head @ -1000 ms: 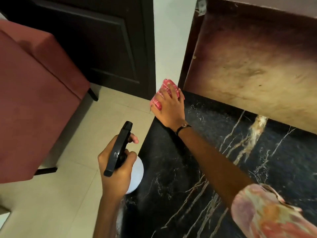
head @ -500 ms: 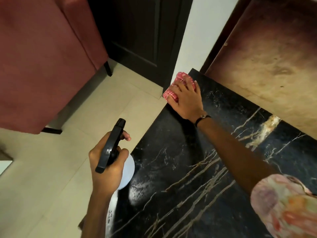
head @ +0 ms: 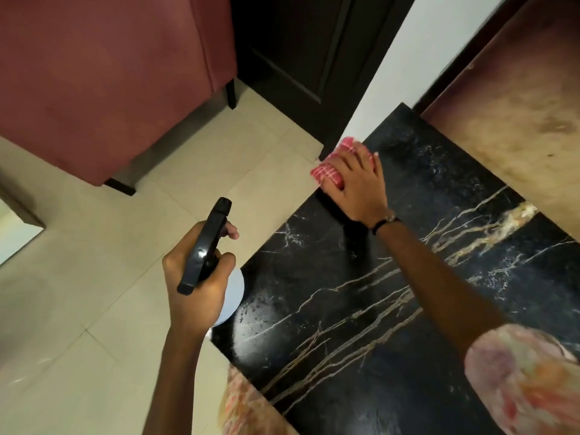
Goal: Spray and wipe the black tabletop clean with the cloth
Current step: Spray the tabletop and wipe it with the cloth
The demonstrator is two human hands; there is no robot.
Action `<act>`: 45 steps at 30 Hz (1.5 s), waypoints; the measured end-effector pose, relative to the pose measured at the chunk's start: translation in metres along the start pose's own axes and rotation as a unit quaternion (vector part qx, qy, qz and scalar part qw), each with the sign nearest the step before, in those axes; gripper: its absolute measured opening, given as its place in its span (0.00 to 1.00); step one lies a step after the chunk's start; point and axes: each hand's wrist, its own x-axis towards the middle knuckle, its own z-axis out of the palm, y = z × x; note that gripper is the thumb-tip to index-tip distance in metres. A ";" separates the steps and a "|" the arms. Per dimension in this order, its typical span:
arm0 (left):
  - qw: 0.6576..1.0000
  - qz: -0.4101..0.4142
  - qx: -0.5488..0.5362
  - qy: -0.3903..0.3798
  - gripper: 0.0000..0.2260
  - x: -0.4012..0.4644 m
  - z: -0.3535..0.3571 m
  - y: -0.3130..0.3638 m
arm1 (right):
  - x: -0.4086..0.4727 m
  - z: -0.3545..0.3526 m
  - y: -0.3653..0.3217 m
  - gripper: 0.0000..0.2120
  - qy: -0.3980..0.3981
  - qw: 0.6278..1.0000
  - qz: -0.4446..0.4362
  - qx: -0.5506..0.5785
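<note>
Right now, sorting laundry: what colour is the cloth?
Red with pale stripes, cloth, head view.

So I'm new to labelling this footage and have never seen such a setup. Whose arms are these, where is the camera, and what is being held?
There is no machine here: a person wears one wide-angle camera on the head, looking down at both bare arms. The right hand presses a red-and-white checked cloth flat against the far left edge of the black marble tabletop with pale veins. The left hand grips a white spray bottle with a black trigger head, held over the cream floor tiles beside the table. A dark red upholstered chair stands behind.
</note>
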 end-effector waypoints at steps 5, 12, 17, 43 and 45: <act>1.000 -0.008 0.014 -0.007 0.13 0.008 -0.029 -0.013 | -0.014 0.003 -0.038 0.22 0.006 1.000 0.019 -0.015; 0.997 -0.037 0.052 -0.037 0.14 0.015 -0.061 -0.033 | -0.103 0.023 -0.141 0.23 -0.023 0.998 -0.059 0.018; 0.994 -0.075 0.064 -0.056 0.15 0.004 -0.084 -0.050 | -0.088 0.017 -0.124 0.28 -0.065 0.993 -0.096 -0.020; 0.988 -0.063 0.090 -0.109 0.15 -0.025 -0.104 -0.051 | -0.150 0.029 -0.227 0.22 -0.056 0.998 0.005 0.043; 0.990 -0.048 0.087 -0.103 0.14 -0.030 -0.099 -0.047 | -0.164 0.031 -0.237 0.23 -0.066 0.995 -0.034 0.060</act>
